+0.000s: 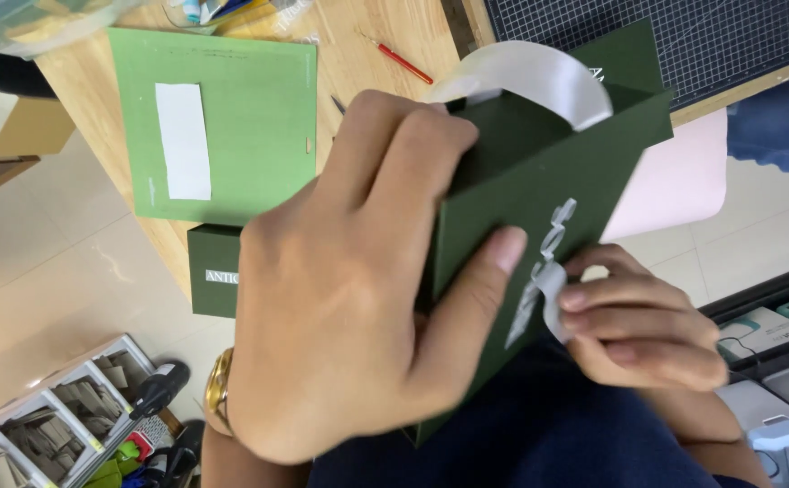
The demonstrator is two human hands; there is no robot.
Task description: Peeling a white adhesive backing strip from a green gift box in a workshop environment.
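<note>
Left hand around dark green box, silver-lettered, white ribbon on front

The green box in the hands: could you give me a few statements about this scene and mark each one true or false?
1. The left hand grips a dark green box. True.
2. The right hand is pinching a white strip on the box's face. True.
3. A blue pencil lies on the table. False: the pencil is red.
4. The light green mat carries a white rectangle. True.
5. The left wrist is bare. False: it wears a gold watch.
6. The box rests flat on the table. False: both hands hold it up over the person's lap.
</note>
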